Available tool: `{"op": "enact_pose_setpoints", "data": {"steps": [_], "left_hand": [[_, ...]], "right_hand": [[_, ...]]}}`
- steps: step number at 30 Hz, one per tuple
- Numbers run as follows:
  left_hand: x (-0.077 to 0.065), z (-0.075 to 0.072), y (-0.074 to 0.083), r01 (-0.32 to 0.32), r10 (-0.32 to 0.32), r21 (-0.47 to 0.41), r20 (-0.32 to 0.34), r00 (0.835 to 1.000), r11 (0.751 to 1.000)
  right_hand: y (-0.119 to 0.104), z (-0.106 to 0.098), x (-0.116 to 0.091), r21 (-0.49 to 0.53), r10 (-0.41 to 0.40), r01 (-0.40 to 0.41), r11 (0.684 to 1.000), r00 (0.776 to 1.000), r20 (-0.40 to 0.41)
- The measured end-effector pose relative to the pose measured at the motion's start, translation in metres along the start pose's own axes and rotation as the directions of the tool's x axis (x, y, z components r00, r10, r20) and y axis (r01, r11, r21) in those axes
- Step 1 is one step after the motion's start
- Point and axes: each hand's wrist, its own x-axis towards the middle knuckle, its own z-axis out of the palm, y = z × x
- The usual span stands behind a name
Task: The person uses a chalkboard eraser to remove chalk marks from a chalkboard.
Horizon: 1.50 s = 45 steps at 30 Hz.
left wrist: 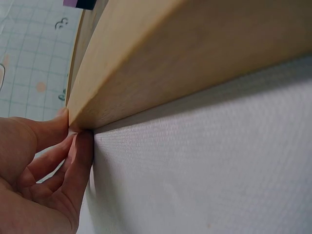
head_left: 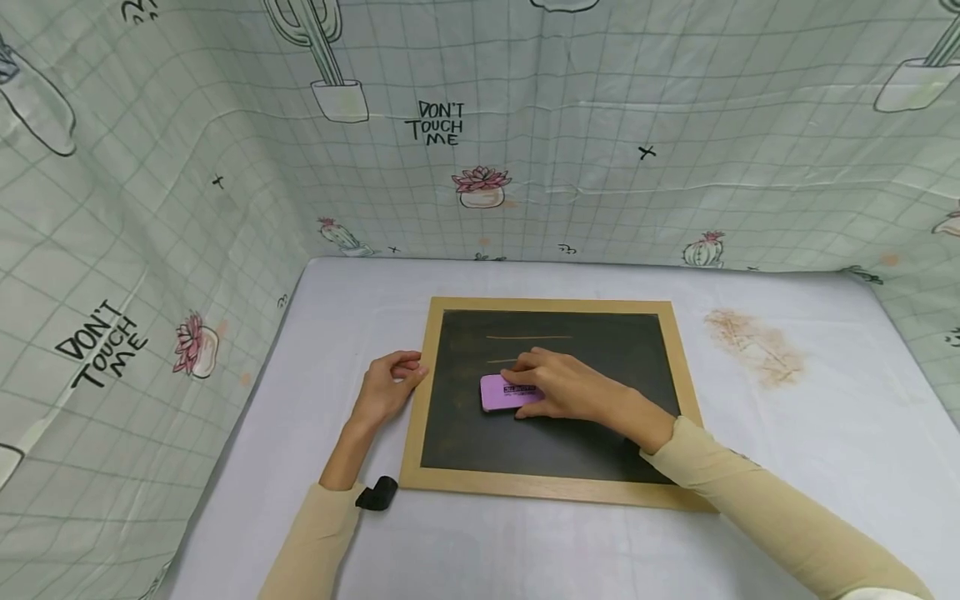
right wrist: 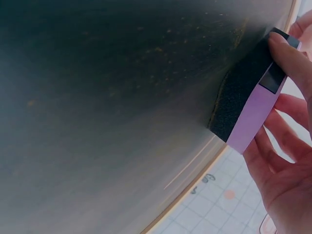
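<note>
On the blackboard (head_left: 480,442), the right hand (head_left: 570,387) grips a purple eraser (head_left: 498,393); the left hand (head_left: 384,390) pinches the left frame (head_left: 421,425).

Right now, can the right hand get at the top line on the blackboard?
Likely yes: the right hand, gripping the eraser, is just below the top line; only blackboard and a lower line lie between.
</note>
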Motion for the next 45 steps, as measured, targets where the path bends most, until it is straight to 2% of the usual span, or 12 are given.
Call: {"op": "enact_pose_setpoints", "data": {"steps": [10, 20, 28, 45], "left_hand": [[0.000, 0.000, 0.000, 0.018, -0.018, 0.006, 0.009, 1.000, 1.000], [0.000, 0.001, 0.000, 0.043, -0.043, 0.004, 0.007, 0.999, 0.999], [0.001, 0.001, -0.001, 0.028, -0.029, 0.003, 0.008, 1.000, 1.000], [0.000, 0.000, 0.001, 0.035, -0.035, 0.000, 0.008, 0.999, 0.999]], "right_hand": [[0.002, -0.006, -0.016, 0.002, 0.041, -0.041, 0.999, 0.999, -0.002], [0.011, -0.007, -0.036, -0.019, 0.044, -0.044, 0.999, 0.998, -0.038], [0.014, -0.012, -0.050, -0.016, 0.078, -0.079, 0.997, 0.996, -0.035], [0.021, -0.019, -0.089, -0.027, 0.122, -0.126, 0.992, 0.986, -0.114]]}}
